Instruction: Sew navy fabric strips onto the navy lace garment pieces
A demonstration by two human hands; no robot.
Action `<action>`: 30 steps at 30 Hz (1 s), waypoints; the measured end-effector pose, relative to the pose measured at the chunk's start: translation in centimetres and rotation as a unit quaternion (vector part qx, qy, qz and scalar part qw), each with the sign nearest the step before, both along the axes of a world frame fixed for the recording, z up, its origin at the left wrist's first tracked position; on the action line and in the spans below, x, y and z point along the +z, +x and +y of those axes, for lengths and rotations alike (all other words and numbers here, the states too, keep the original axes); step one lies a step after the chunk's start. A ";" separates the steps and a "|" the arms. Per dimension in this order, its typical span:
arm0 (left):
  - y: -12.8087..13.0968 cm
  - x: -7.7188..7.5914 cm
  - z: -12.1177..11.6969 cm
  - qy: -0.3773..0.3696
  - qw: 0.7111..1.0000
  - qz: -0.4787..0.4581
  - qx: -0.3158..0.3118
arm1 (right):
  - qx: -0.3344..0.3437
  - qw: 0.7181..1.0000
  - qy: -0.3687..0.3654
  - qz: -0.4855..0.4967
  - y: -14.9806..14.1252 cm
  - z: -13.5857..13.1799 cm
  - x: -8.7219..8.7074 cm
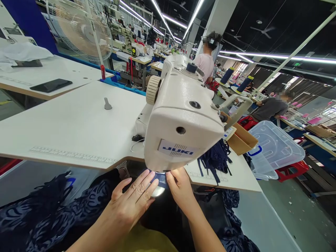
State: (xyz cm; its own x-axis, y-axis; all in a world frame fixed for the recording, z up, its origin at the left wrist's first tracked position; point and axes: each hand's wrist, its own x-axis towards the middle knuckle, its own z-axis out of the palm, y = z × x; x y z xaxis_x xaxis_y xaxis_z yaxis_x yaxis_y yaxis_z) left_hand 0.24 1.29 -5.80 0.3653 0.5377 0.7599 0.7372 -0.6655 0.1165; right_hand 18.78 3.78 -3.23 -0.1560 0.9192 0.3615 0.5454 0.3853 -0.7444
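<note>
Fabric (162, 180) — beneath flat left hand (132, 199), in pinch of right hand (181, 189) — at sewing machine (183, 120)

Navy fabric (162, 180), flat, partly hidden

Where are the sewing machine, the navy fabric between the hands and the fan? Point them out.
Sewing machine (183, 117): head view, on its white end cover.
Navy fabric (162, 180): head view, on its exposed part.
Fan (78, 32): head view, on its round guard.

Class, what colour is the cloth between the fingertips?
Dark blue cloth, showing best in the head view.
</note>
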 end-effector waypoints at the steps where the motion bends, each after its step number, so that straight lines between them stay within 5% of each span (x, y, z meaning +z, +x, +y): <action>1: 0.0 0.0 0.0 0.001 1.000 0.001 0.002 | -0.001 1.000 -0.001 -0.001 0.0 0.0 0.1; 22: 0.4 -0.4 -0.5 -0.007 0.997 -0.016 0.071 | 0.009 0.999 -0.018 0.042 -0.3 0.3 -1.3; 27: 0.4 -0.5 -0.6 -0.016 0.998 -0.016 0.057 | -0.019 0.991 -0.058 0.121 0.4 0.0 -3.0; 30: 0.4 -0.4 -0.7 -0.020 0.998 -0.005 0.054 | -0.003 0.994 -0.063 0.084 1.6 -0.2 -4.4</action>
